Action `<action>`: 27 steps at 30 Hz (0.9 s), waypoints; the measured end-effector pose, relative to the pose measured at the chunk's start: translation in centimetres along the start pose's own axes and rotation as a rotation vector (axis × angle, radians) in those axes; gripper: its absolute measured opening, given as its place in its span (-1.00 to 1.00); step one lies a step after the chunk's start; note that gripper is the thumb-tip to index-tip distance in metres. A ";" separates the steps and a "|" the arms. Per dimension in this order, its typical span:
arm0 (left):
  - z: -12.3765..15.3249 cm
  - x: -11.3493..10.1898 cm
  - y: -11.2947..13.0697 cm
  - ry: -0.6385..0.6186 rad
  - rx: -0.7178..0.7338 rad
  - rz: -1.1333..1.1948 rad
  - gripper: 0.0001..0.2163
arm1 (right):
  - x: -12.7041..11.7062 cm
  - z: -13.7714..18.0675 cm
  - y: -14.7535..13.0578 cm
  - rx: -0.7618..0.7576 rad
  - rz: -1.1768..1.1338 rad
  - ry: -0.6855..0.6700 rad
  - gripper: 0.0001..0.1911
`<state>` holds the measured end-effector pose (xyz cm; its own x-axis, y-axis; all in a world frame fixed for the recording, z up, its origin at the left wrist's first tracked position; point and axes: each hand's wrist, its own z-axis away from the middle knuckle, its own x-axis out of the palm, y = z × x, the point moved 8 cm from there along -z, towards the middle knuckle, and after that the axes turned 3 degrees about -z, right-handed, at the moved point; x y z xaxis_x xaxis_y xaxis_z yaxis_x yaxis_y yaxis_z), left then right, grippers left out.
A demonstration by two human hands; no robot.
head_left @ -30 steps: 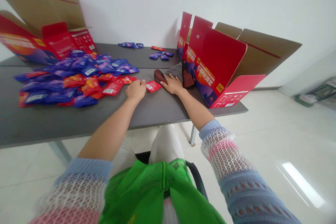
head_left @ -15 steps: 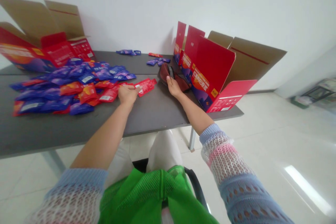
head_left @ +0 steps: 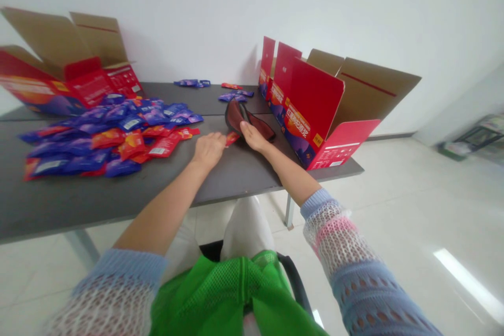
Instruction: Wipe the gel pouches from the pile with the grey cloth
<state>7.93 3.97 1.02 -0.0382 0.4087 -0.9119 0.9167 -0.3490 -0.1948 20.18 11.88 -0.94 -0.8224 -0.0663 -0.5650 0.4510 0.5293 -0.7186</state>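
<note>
Heap of sachets (head_left: 98, 134) looks barely dented, one red sachet (head_left: 232, 138) at the dark red pouch (head_left: 235, 114)
On the grey table (head_left: 236, 173) the open red box (head_left: 311, 105) stands at 2 o'clock of the hands, the heap at 9 o'clock; the right hand (head_left: 252, 137) rests on the pouch's near edge, grip unclear; the left hand (head_left: 208, 149) pinches the sachet beside the pouch's mouth

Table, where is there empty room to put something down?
The front strip of the table, between the packet pile and the near edge, is bare. So is the back, between the left box and the loose packets. Crowded: where the left hand, red packet, right hand, dark pouch and red box meet.
</note>
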 end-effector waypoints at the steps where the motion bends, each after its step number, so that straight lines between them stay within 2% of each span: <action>1: 0.0 0.0 0.1 -0.012 0.010 -0.015 -0.76 | 0.9 0.2 -0.4 -0.013 0.070 -0.090 -0.19; 3: 0.1 0.0 0.3 -0.034 0.009 -0.037 -0.74 | 2.5 0.7 -1.1 -0.036 0.228 -0.244 -0.37; 6: 0.2 0.3 0.3 -0.069 -0.015 -0.067 -0.69 | 3.3 0.8 -1.7 -0.015 0.398 -0.333 -0.40; 12: 0.4 1.1 0.8 -0.132 0.035 -0.080 -0.63 | 2.1 0.1 -0.4 0.145 0.468 -0.327 -0.38; 18: 0.4 1.1 0.6 -0.154 -0.004 -0.107 -0.60 | 1.2 -0.6 1.6 0.236 0.481 -0.274 -0.28; 23: 0.3 1.2 0.5 -0.190 -0.043 -0.028 -0.60 | 1.4 -0.7 1.5 0.184 0.462 -0.317 -0.29; 27: 0.4 1.2 0.2 -0.212 -0.087 0.051 -0.64 | 1.8 -0.5 0.6 0.030 0.360 -0.384 -0.49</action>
<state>7.87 4.10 -0.29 -0.0647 0.2029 -0.9770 0.9500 -0.2871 -0.1226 18.75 12.50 -2.18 -0.4298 -0.1933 -0.8820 0.6960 0.5514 -0.4600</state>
